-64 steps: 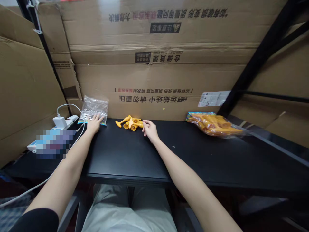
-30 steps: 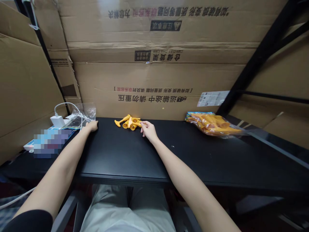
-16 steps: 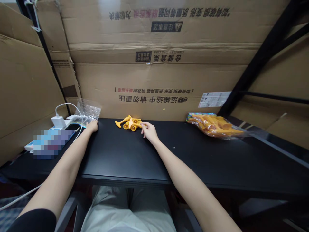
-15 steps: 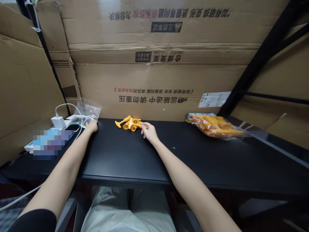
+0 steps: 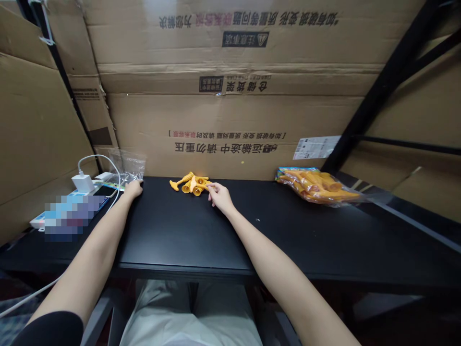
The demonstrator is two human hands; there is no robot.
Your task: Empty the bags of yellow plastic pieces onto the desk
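Note:
Near the back of the black table [image 5: 162,230] lies a small pile of yellow-orange plastic toy pieces [image 5: 196,191], some with cup-shaped ends and one with a T-shaped end. My right hand [image 5: 220,197] is at the right side of the pile, its thumb and fingers pinched on the end of one piece. Over on the left, my left hand [image 5: 133,188] rests at the front edge of a clear plastic bag [image 5: 131,162]. Its fingers are curled and mostly hidden, so what they grip is hard to make out.
A clear bag of similar yellow-orange pieces [image 5: 317,186] lies at the back right. At the left are a white charger [image 5: 82,182] with a cable, a power strip [image 5: 38,221] and a blurred-out phone-like object [image 5: 72,216]. Cardboard [image 5: 230,110] walls the back and sides.
The whole view has shifted slightly to the left. My right hand stays pinched on the yellow piece, and my left hand stays at the clear bag, whose film has changed shape a little.

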